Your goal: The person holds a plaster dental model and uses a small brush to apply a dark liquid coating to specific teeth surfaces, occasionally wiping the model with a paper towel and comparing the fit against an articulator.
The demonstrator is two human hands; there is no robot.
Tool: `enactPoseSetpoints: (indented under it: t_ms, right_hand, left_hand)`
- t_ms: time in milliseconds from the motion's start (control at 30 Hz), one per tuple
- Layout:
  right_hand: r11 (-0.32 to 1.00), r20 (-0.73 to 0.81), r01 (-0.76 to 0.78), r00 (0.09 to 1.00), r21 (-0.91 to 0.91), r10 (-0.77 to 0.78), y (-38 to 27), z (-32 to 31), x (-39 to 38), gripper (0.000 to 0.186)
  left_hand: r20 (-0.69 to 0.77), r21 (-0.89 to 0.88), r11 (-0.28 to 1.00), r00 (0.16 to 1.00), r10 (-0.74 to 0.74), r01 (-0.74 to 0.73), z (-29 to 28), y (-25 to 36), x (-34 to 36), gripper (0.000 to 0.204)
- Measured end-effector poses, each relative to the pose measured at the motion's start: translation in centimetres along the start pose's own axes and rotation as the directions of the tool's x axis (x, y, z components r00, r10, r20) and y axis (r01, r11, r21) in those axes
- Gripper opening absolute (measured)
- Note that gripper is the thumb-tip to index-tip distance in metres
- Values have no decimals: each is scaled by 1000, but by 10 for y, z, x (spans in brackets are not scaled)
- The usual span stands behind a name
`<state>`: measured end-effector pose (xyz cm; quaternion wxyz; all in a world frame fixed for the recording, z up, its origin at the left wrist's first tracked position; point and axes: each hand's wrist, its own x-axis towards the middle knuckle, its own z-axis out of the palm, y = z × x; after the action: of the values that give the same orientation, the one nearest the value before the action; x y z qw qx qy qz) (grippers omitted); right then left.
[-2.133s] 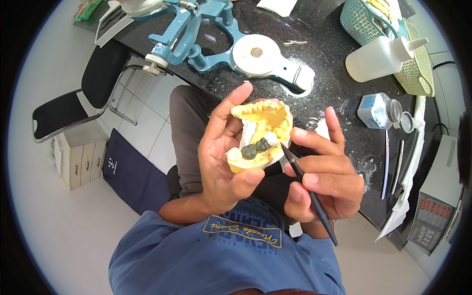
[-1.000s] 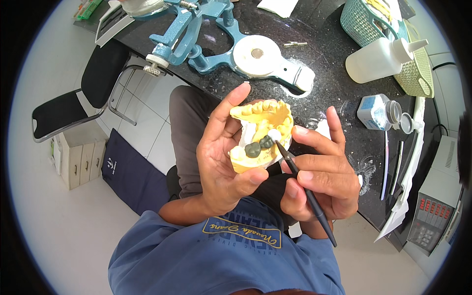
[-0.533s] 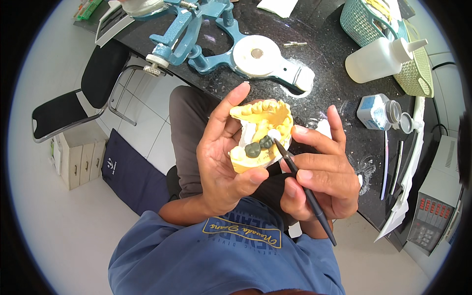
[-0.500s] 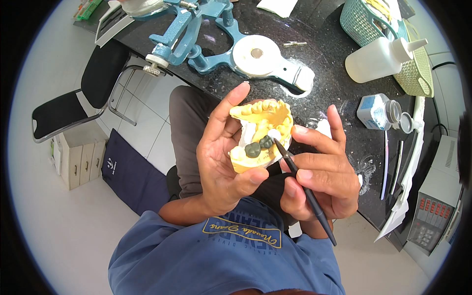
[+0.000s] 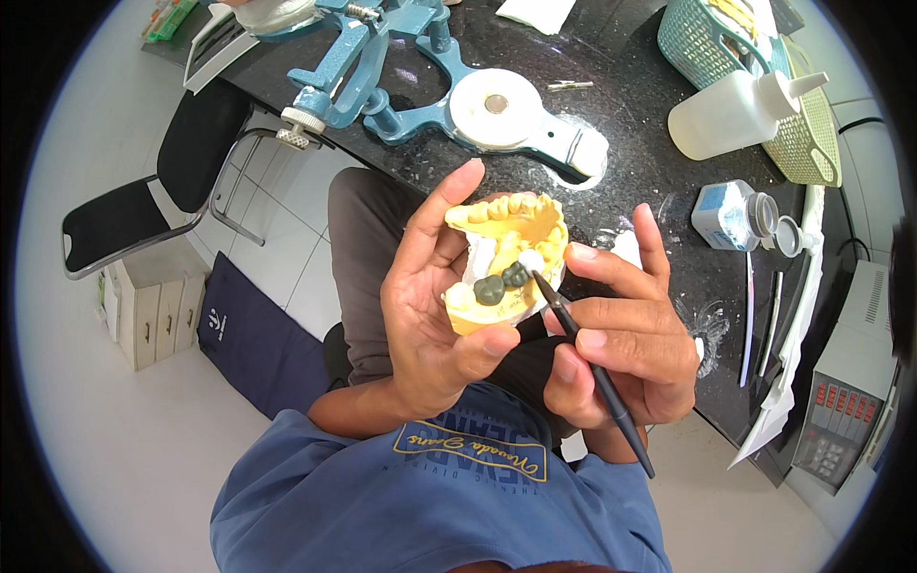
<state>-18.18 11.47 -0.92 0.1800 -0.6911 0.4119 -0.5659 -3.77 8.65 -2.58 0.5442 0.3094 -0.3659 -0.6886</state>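
Note:
Above my lap, my left hand [image 5: 435, 286] grips a yellow dental cast [image 5: 506, 212] with a row of teeth, thumb at its near edge and fingers behind. On the cast sit dark green wax teeth [image 5: 490, 289] and, beside them, a small white tooth [image 5: 531, 260]. My right hand [image 5: 630, 334] pinches a slim black pen-like tool [image 5: 611, 396] between thumb and fingers. Its tip is at the dark green and white teeth; whether it touches them I cannot tell. The fingertips of the right hand come close to the cast's right side.
A blue dental articulator [image 5: 420, 115] with a white round plate stands on the black table [image 5: 621, 95]. To the right are a squeeze bottle [image 5: 721, 119], plastic baskets [image 5: 712, 43], an open jar [image 5: 731, 215] and thin rods [image 5: 747, 320]. A black chair [image 5: 196, 143] stands left.
Almost nothing differs. The cast and both hands have shifted very slightly to the left, with the tool tip still at the same teeth.

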Motion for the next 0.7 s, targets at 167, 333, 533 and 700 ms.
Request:
enactPoseSetpoints:
  t_ms: [167, 333, 533, 700]
  right_hand:
    - [1000, 11, 14, 1000, -2, -14, 0, -2, 1, 19]
    - [999, 46, 24, 999, -34, -23, 1, -3, 1, 19]
    - [1000, 15, 12, 1000, -24, -12, 1, -1, 1, 18]
    - [1000, 2, 2, 1000, -13, -2, 1, -1, 0, 17]
  left_hand:
    - [8, -2, 1000, 1000, -9, 9, -1, 0, 0, 114]
    - [7, 0, 1000, 1000, 1, -1, 0, 0, 0, 114]
    - [16, 4, 1000, 1000, 8, -8, 0, 0, 1, 113]
    - [14, 14, 1000, 1000, 10, -10, -1, 0, 1, 114]
